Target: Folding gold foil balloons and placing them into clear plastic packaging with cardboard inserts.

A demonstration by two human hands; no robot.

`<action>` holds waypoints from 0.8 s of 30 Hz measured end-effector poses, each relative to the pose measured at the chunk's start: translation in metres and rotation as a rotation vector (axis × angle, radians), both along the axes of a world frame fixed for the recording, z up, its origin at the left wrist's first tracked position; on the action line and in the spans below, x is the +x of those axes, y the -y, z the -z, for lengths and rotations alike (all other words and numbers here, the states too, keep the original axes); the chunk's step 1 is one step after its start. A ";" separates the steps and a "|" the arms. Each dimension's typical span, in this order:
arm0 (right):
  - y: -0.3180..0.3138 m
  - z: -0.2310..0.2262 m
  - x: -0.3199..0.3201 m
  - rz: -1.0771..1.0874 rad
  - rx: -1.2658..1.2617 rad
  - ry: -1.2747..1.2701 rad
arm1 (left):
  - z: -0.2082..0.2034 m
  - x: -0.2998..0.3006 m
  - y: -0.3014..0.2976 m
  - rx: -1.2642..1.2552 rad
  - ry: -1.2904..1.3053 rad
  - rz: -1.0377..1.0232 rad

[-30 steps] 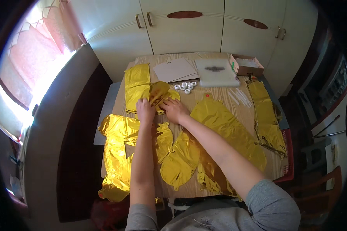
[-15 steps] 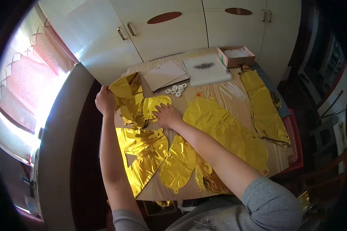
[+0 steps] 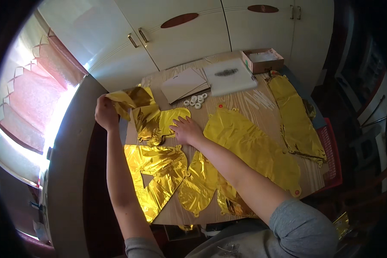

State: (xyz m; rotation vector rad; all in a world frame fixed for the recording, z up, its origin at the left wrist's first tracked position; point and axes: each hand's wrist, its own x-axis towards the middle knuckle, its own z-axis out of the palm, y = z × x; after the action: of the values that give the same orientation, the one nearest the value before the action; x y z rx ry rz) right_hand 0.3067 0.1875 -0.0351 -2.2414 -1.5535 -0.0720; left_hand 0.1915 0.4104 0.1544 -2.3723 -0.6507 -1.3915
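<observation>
At the table's left edge, my left hand [image 3: 106, 114] pinches a corner of a flat gold foil balloon [image 3: 147, 121] and lifts that side up, so the sheet folds over. My right hand [image 3: 187, 130] lies with fingers spread on the rounded right end of the same balloon. Directly below it is another flat gold foil balloon [image 3: 161, 174] with a triangular gap. A large flat gold foil balloon [image 3: 249, 142] stretches to the right, partly under my right forearm. Along the right edge lies a folded gold foil balloon [image 3: 294, 118].
Small white rolls [image 3: 196, 101] sit in a cluster beyond my right hand. Behind them are grey-white cards [image 3: 182, 84] and a clear plastic packet [image 3: 228, 79]. White sticks [image 3: 259, 100], a cardboard box [image 3: 264, 64] and a red basket [image 3: 330, 146] are to the right. White cabinets [image 3: 189, 38] stand behind.
My left hand has moved left and slightly up, pulling the balloon's corner out past the table edge and folding the sheet over. My right hand has stayed almost in place.
</observation>
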 end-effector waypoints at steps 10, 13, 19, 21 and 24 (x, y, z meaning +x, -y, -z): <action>0.007 -0.001 0.006 0.026 -0.021 0.050 | -0.016 -0.011 0.029 -0.243 0.447 0.270; 0.003 0.003 -0.002 0.022 0.009 0.043 | 0.000 -0.016 0.019 -0.146 -0.219 0.075; 0.009 -0.001 -0.001 0.026 0.028 0.003 | -0.008 -0.014 0.036 -0.178 0.161 0.256; 0.008 -0.002 0.000 0.031 0.037 0.000 | -0.019 -0.013 0.048 -0.129 0.236 0.308; 0.009 -0.001 0.001 0.046 0.068 -0.005 | -0.029 -0.021 0.066 -0.238 0.163 0.233</action>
State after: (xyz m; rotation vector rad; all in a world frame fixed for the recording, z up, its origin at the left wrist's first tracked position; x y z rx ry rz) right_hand 0.3078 0.1789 -0.0345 -2.2228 -1.4745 -0.1310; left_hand 0.1704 0.3444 0.1835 -2.6079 -0.6288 -1.7055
